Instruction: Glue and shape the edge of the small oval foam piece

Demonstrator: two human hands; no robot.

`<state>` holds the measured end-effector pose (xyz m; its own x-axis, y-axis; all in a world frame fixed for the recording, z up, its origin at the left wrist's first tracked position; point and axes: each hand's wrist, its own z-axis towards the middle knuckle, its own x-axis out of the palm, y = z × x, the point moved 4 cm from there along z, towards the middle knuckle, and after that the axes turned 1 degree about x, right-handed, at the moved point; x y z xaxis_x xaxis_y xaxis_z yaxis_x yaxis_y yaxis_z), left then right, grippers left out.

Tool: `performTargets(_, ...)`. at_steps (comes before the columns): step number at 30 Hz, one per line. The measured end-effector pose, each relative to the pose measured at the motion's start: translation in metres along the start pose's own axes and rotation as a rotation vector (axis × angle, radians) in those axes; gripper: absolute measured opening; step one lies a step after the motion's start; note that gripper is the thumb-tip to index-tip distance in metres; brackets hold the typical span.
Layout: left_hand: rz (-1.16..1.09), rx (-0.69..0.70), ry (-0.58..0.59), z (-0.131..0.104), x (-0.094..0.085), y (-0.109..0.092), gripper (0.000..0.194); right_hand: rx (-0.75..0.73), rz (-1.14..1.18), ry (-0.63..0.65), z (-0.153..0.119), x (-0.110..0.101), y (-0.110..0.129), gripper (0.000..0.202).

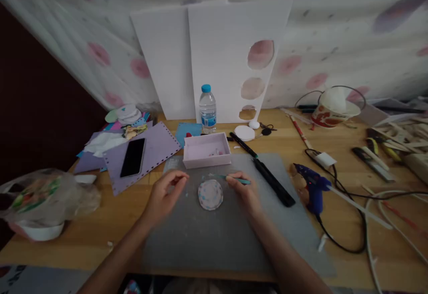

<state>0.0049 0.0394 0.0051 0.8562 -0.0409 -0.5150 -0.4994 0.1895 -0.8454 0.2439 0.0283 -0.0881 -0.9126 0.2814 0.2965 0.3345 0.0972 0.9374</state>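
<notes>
Wooden table [110,222] stands against a wall draped in petal-printed cloth, with two white boards [214,57] leaning behind a water bottle [207,108]. On the table lies a grey mat [217,236], and near its middle sits a small round disc [210,194] with pink and blue marks.

The left hand [163,196] rests on the mat just left of the disc, fingers curled and thumb and forefinger pressed together; whether anything is pinched between them cannot be told. The right hand [245,191] lies just right of the disc and pinches green tweezers [230,178], whose tips point left, above the disc's upper edge.

Behind the disc, at the mat's far edge, is a shallow pink box [206,150]. A black pen [243,145] and a long black tool [273,182] lie to the right, and further right a blue glue gun [312,189] with its cable. A phone [133,157] lies on purple card [157,149] to the left, and a plastic bag [43,196] sits at the left edge.
</notes>
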Motion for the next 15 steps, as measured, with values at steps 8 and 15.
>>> performTargets(8,-0.307,-0.208,0.205,-0.031,0.055,-0.030,0.033,-0.429,-0.143,0.041,-0.030,0.007,0.035,0.006)
performTargets(15,-0.411,-0.265,0.137,-0.041,0.077,-0.048,0.040,-1.117,-0.509,0.221,-0.070,0.021,0.056,0.036)
